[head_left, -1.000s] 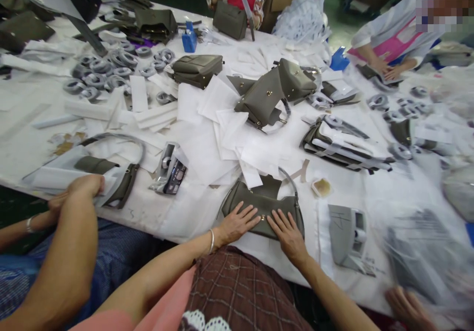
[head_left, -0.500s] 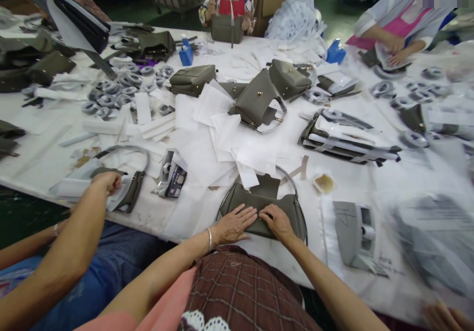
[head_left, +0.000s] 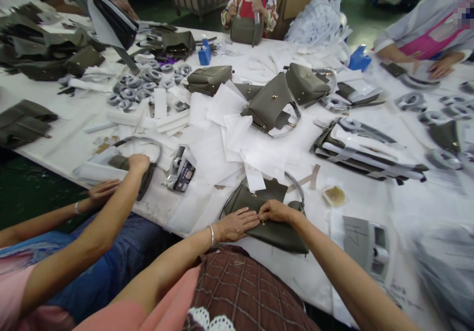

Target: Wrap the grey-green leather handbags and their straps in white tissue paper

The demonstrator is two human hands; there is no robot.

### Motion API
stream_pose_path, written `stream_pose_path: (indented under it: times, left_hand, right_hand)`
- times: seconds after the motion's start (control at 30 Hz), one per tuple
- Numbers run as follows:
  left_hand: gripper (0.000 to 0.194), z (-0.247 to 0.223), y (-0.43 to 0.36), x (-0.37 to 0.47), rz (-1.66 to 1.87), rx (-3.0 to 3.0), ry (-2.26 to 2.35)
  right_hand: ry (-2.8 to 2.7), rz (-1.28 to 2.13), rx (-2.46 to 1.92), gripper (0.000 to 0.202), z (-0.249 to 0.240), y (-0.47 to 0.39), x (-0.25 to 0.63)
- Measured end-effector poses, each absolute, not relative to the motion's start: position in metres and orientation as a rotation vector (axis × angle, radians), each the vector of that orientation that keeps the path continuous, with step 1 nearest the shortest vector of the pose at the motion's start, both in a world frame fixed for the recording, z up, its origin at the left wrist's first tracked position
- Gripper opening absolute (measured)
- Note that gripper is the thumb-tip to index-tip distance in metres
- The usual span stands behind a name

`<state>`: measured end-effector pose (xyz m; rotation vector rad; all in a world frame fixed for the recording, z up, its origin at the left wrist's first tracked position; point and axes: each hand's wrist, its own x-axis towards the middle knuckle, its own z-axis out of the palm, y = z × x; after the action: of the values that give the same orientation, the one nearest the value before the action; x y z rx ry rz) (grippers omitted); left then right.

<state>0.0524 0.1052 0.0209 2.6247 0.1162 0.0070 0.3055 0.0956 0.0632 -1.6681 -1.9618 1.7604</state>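
Note:
An olive-green handbag [head_left: 283, 237] lies on the white table right in front of me, its flap opened away from me and its handle looped at the back right. My left hand [head_left: 236, 224] rests flat on the near side of the bag, fingers stretched out. Beside those fingertips, my right hand [head_left: 276, 211] pinches at the middle of the bag, just above a small gold fitting [head_left: 263, 222]. Whatever the pinch holds is hidden by the fingers. White paper sheets [head_left: 255, 177] reach over the bag's far edge.
To my left, a co-worker's hands [head_left: 138, 163] work on another bag. A tape dispenser [head_left: 181, 169] stands between us, a second one [head_left: 377, 249] to my right. Beyond lie a dish of glue-like stuff [head_left: 335, 196], a wrapped bundle [head_left: 366, 148] and finished-looking handbags [head_left: 270, 101].
My view has swung, so the table appears shifted right. My right hand has come closer to the left fingertips, its fingers drawn together. The co-worker's second hand now shows at the left.

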Motion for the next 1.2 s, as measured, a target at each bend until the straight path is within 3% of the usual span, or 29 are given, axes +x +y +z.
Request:
stream_pose_path:
  times: [0.13,0.47,0.87,1.0,1.2]
  left_hand:
    - [0.058,0.021,0.105,0.054,0.034,2.607,0.136]
    - [0.06,0.025,0.104,0.055,0.036,2.601,0.151]
    - [0.06,0.029,0.101,0.056,0.142,2.606,0.22]
    - [0.059,0.051,0.104,0.056,0.218,2.639,0.225]
    - [0.044,0.119,0.107,0.008,0.438,2.718,0.502]
  right_hand:
    - [-1.916,1.805,-1.775,0.017,0.071,0.094,0.299]
    - [-1.962,1.227,-2.208,0.025,0.075,0.058,0.262]
    - [-1.925,0.988,-2.436,0.016,0.095,0.059,0.26]
    - [-1.852,0.957,-2.678,0.037,0.108,0.056,0.263]
    - [-1.89,0.977,-2.739,0.038,0.117,0.056,0.256]
